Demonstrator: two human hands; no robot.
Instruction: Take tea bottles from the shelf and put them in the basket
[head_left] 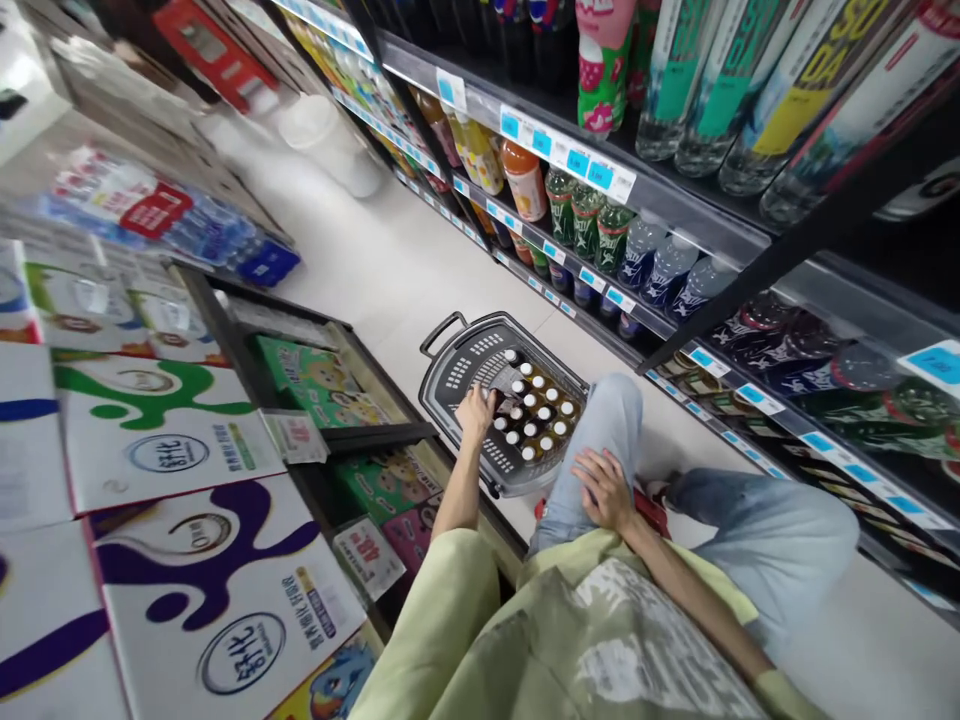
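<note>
A dark grey shopping basket [469,350] stands on the floor in front of my knees. Inside are several small brown bottles with white caps [541,412], standing upright close together. A greyish printed item [508,382] lies beside them. My left hand [477,410] reaches into the basket at the left edge of the bottles, its fingers bent downward; what they grip, if anything, is hidden. Spread over my knee in light blue jeans [619,420], my right hand [602,487] rests with nothing in it.
Shelves of drink bottles [585,215] with price tags run along the right. Stacked white cartons [217,590] and a low rack with green boxes [330,380] line the left. Farther up the aisle are packs of bottled water [172,215] and a white bucket [311,125].
</note>
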